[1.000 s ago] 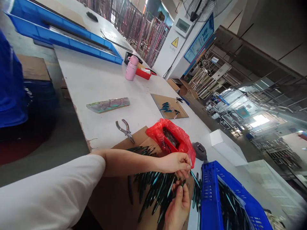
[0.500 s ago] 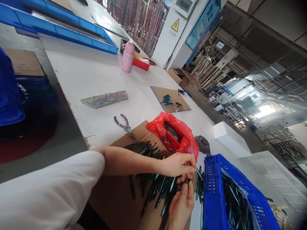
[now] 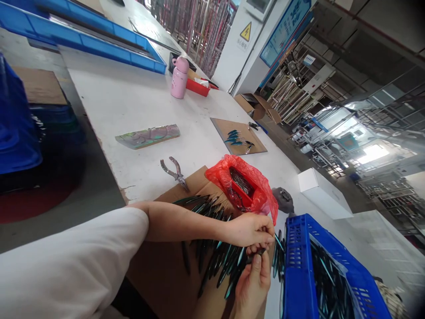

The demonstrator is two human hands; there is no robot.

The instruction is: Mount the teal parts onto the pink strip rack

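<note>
My left hand (image 3: pixel 252 229) reaches in from the left, its fingertips pinched together. Whatever they grip is too small to make out. Just below it, my right hand (image 3: pixel 254 281) comes up from the bottom edge and is closed on a slim dark piece (image 3: pixel 256 255), mostly hidden by its fingers. The two hands nearly touch. Under and beside them, many slender, glossy dark-teal pieces (image 3: pixel 226 261) are spread on a brown cardboard sheet (image 3: pixel 166 279). Beyond my left wrist lies a red plastic bag (image 3: pixel 262 186) around a red box (image 3: pixel 244 195) of thin wire-like parts.
A blue crate (image 3: pixel 300 274) of similar pieces stands at right. Pliers (image 3: pixel 175 172) lie by the cardboard. Farther off are a patterned strip (image 3: pixel 149 136), a board (image 3: pixel 255 144) with small blue pieces, a pink bottle (image 3: pixel 179 79), a white box (image 3: pixel 322 192) and a blue tray (image 3: pixel 99 46).
The whole view has shifted slightly, so things on the table appear a little farther right. Both hands stay together in almost the same pose; the left fingers look slightly changed.
</note>
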